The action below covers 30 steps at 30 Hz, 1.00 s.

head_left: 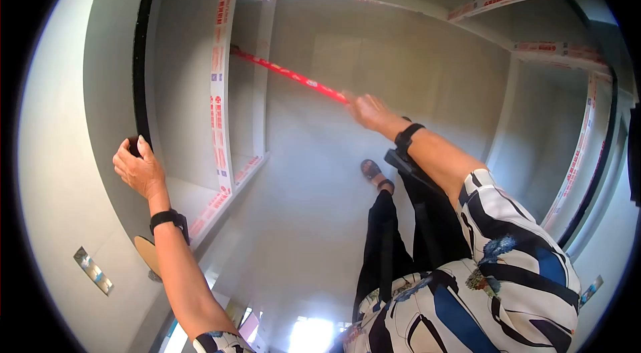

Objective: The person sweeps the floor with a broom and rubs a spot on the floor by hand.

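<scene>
A: Left hand (139, 167): what do we enter?
B: Fingers curled, thumb over a dark piece (134, 146), at the lower part of the black edge (140, 53). Whether the piece is separate from the edge, we cannot tell.
A: Right hand (370, 111)?
B: We list it slightly blurred, closed on the near end of one stick (292, 74), red, printed.
A: Stick, location?
B: Slanting up from the right hand; far end at the right edge of the upright (220, 53), nearer its top corner. Contact: we cannot tell.
A: Upright?
B: White, red-printed film.
A: Also?
B: One sandal (369, 168), on the floor (307, 166).
</scene>
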{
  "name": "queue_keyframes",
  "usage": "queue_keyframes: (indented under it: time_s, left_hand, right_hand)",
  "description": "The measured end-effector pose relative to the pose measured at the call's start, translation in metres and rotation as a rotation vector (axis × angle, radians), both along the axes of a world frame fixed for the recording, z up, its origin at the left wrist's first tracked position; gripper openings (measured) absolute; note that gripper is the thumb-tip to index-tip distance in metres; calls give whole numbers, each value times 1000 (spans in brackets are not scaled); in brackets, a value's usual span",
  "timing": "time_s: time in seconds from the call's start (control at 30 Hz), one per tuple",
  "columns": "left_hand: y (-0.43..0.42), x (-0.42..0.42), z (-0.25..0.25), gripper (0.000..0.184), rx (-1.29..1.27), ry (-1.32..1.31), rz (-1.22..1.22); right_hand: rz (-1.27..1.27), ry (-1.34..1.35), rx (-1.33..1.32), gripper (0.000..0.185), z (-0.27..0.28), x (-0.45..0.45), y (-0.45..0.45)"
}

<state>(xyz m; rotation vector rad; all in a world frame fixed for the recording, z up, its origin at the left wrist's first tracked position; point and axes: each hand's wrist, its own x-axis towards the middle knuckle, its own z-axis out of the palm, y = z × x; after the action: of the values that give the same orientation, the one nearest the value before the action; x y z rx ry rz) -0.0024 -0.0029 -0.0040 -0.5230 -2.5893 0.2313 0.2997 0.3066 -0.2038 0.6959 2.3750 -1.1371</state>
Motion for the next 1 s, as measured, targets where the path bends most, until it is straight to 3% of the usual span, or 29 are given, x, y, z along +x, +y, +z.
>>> queue_keyframes:
  time_s: [0.17, 0.5, 0.6, 0.73, 0.8, 1.0]
  left_hand:
    - [-3, -1, -2, 37, 16, -6, -60]
    - [-5, -3, -2, 35, 19, -16, -97]
    - [-5, -4, -2, 36, 11, -11, -104]
    - [0, 1, 1, 37, 2, -7, -61]
    - [-3, -1, 0, 38, -2, -9, -58]
    - [-3, -2, 0, 39, -6, -9, -48]
  right_hand:
    - [57, 24, 64, 40, -28, -10, 37]
    - [53, 19, 25, 33, -20, -25, 96]
    - [27, 60, 44, 35, -20, 29, 102]
    - [-91, -77, 6, 36, 24, 117, 105]
    - [-99, 13, 73, 35, 27, 170, 103]
    - [-121, -170, 3, 35, 109, 236, 110]
